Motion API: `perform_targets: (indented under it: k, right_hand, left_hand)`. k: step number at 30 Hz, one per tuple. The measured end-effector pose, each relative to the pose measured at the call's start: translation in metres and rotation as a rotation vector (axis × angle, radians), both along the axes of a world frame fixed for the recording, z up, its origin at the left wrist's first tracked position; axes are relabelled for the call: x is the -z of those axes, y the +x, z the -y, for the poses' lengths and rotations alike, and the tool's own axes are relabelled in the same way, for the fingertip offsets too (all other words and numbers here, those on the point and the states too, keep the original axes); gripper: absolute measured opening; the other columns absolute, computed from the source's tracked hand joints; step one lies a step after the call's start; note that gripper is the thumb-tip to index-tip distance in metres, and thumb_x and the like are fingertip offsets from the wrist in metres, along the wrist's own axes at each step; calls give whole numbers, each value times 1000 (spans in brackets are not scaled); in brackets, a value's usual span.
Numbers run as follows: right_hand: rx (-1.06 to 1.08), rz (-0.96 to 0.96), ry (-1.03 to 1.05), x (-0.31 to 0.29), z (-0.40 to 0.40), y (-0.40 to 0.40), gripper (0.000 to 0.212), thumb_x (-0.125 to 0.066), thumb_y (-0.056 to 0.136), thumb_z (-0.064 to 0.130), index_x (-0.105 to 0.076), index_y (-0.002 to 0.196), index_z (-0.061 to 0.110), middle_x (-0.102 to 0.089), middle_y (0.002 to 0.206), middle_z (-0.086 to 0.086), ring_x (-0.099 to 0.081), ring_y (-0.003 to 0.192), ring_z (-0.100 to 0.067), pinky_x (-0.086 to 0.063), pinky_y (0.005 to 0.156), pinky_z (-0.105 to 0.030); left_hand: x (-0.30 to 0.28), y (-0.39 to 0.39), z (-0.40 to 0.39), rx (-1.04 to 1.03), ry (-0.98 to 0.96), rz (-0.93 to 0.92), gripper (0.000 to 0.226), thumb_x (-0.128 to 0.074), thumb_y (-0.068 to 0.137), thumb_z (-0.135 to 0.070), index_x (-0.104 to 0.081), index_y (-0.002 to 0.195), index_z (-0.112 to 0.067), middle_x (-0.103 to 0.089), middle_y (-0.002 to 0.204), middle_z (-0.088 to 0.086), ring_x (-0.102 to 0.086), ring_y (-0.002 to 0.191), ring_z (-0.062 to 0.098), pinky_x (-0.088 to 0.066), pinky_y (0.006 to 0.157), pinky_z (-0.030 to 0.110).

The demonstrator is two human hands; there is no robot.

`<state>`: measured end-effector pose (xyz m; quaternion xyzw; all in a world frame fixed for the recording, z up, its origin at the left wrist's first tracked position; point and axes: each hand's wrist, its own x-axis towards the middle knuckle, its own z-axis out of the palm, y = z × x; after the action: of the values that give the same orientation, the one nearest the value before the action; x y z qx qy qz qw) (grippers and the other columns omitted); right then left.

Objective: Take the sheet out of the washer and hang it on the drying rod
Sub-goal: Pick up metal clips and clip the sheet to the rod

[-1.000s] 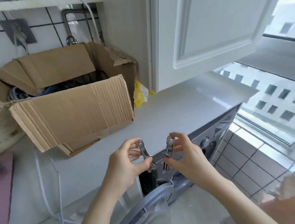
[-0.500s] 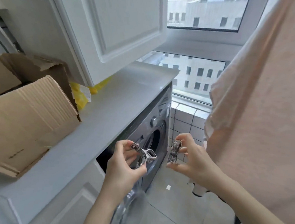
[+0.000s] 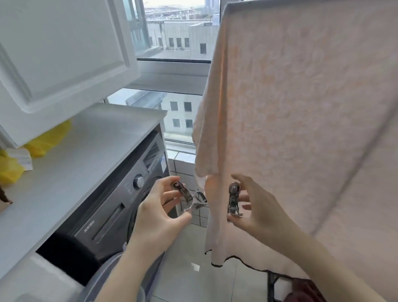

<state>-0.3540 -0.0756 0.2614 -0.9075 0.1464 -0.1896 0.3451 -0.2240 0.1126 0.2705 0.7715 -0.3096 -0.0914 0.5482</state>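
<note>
The pale peach sheet (image 3: 309, 118) already hangs; I'm at pegging. My left hand (image 3: 158, 216) pinches one metal clip (image 3: 184, 195), my right hand (image 3: 257, 208) another metal clip (image 3: 233, 199). Next, I judge, clamp its top edge at twelve o'clock.

Both bare forearms reach forward at chest height, the left hand (image 3: 158, 212) and right hand (image 3: 257, 211) raised side by side, fingers curled, each pinching a small metal clip.

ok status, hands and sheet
Left hand pinches a metal clip, right hand another clip. Sheet already hung, draped. Nothing in the way.
</note>
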Motion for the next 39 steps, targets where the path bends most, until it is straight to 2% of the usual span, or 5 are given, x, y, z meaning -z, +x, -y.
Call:
perform_targets:
  k: [5,10,27,34,39]
  right_hand:
    - [-24,-35,-111,-30,54,-35,57,-76,78,28,-40,122,37,-54,115,17,-55,107,-4,-48,90,-31]
    - [0,-34,-396,-62,105,-64,71,-71,81,45,-37,140,23,-33,150,12,-30,136,-8,-26,102,-16]
    - [80,137,-998,-188,213,-53,68,-54,74,71,-55,107,11,-25,153,-7,-11,147,-30,-29,112,-47]
    - [115,146,-1043,-237,238,-39,69,-57,78,69,-54,114,10,-18,158,-9,-3,149,-23,-11,118,-40]
    - [184,46,-1021,-258,254,-28,71,-54,80,70,-52,119,10,-17,158,-9,-3,148,-26,-3,120,-51]
  left_hand:
    - [-24,-29,58,59,-13,53,63,-73,71,6,-53,118,-31,-67,109,-12,-61,105,-4,-46,88,7]
    - [-58,-55,106,15,-110,125,63,-87,67,-12,-55,119,-28,-68,111,-8,-64,109,7,-52,96,30]
    - [-185,-51,195,5,-247,519,69,-77,55,-58,-59,114,-28,-68,100,-15,-66,94,0,-52,86,19]
    - [-230,-32,223,52,-304,588,61,-85,69,-31,-58,122,-19,-68,108,-7,-66,96,2,-55,84,21]
    - [-255,-27,238,78,-370,630,58,-85,70,-26,-58,121,-19,-68,106,-9,-66,96,2,-56,83,21]
